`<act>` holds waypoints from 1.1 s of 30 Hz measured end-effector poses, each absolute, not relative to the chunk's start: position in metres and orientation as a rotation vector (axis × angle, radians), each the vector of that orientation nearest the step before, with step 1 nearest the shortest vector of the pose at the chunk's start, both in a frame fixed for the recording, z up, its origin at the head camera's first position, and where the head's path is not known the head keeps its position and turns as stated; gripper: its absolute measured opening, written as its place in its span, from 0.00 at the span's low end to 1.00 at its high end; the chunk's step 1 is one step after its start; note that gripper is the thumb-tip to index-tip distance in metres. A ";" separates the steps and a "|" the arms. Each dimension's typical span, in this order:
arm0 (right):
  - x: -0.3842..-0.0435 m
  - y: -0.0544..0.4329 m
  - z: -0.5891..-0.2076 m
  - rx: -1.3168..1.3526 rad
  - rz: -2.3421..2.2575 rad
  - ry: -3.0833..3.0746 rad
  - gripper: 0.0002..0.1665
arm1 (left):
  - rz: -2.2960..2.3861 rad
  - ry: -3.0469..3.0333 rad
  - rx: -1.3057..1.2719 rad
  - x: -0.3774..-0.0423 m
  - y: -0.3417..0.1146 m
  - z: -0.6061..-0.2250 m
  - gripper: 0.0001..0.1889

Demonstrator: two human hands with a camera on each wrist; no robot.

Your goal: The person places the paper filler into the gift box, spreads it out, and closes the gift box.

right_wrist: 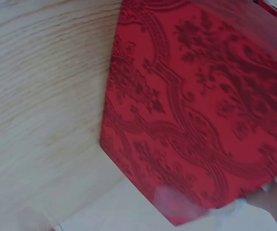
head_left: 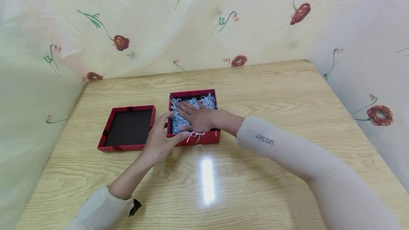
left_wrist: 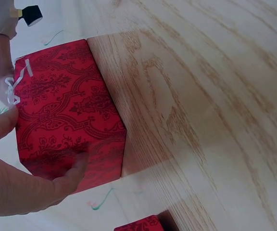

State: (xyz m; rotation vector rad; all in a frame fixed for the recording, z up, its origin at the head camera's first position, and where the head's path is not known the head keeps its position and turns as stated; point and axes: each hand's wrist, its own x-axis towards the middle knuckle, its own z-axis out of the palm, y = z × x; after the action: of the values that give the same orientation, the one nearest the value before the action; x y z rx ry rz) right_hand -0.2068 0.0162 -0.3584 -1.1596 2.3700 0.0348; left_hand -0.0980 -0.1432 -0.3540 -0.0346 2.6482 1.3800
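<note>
"Bracing that red box [head_left: 207, 138], are you?"

"Yes. My left hand [head_left: 160, 136] is part-closed round its near-left corner, thumb at the front, probably so it won't slide on the counter [head_left: 271, 98]."

"And your right hand [head_left: 198, 118]?"

"Fingers spread, gripping nothing, resting on the shredded paper [head_left: 179, 122] inside, perhaps to level it. The shallow red tray [head_left: 129, 127] sits just left, likely out of my way."

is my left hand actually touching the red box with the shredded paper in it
Touching: the left wrist view shows your left hand with a finger laid against the patterned side of the red box.
</note>
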 end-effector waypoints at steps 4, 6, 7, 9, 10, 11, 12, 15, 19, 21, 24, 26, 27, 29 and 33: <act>-0.207 0.016 -0.364 -1.123 0.153 2.311 0.43 | 1.395 2.649 -0.016 -0.097 -0.140 -0.355 0.43; -0.206 0.016 -0.365 -1.126 0.232 2.298 0.41 | 1.400 2.651 -0.010 -0.098 -0.139 -0.355 0.43; -0.205 0.016 -0.365 -1.130 0.265 2.296 0.40 | 1.402 2.653 -0.009 -0.098 -0.138 -0.355 0.43; -0.205 0.016 -0.364 -1.145 0.328 2.294 0.38 | 1.406 2.660 -0.001 -0.098 -0.138 -0.354 0.42; -0.206 0.015 -0.363 -1.153 0.349 2.293 0.37 | 1.408 2.663 -0.005 -0.098 -0.138 -0.354 0.42; -0.206 0.015 -0.362 -1.162 0.361 2.294 0.37 | 1.410 2.667 -0.007 -0.098 -0.139 -0.353 0.42; -0.207 0.015 -0.361 -1.168 0.362 2.295 0.37 | 1.409 2.671 -0.011 -0.099 -0.139 -0.353 0.41; -0.210 0.014 -0.354 -1.174 0.287 2.299 0.37 | 1.408 2.671 -0.018 -0.099 -0.140 -0.353 0.41; -0.212 0.021 -0.340 -1.188 0.104 2.321 0.41 | 1.404 2.655 -0.031 -0.100 -0.141 -0.352 0.42; -0.210 0.027 -0.331 -1.193 0.015 2.342 0.42 | 1.398 2.649 -0.035 -0.099 -0.141 -0.352 0.42; -0.206 0.038 -0.319 -1.208 -0.081 2.378 0.41 | 1.392 2.642 -0.048 -0.099 -0.142 -0.351 0.42; -0.203 0.045 -0.314 -1.223 -0.154 2.400 0.41 | 1.390 2.643 -0.050 -0.099 -0.143 -0.351 0.43; -0.202 0.048 -0.313 -1.231 -0.187 2.410 0.41 | 1.390 2.643 -0.051 -0.099 -0.144 -0.351 0.43; -0.200 0.055 -0.312 -1.254 -0.244 2.432 0.41 | 1.390 2.644 -0.052 -0.099 -0.144 -0.351 0.43; -0.197 0.065 -0.314 -1.271 -0.300 2.480 0.42 | 1.385 2.643 -0.043 -0.099 -0.144 -0.352 0.43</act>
State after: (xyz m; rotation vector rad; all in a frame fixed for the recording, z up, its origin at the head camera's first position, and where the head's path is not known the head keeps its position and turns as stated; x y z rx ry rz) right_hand -0.1974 0.0647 -0.3145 -1.2710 2.4799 -0.3002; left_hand -0.0992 -0.1438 -0.3518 -0.0428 2.6433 1.3846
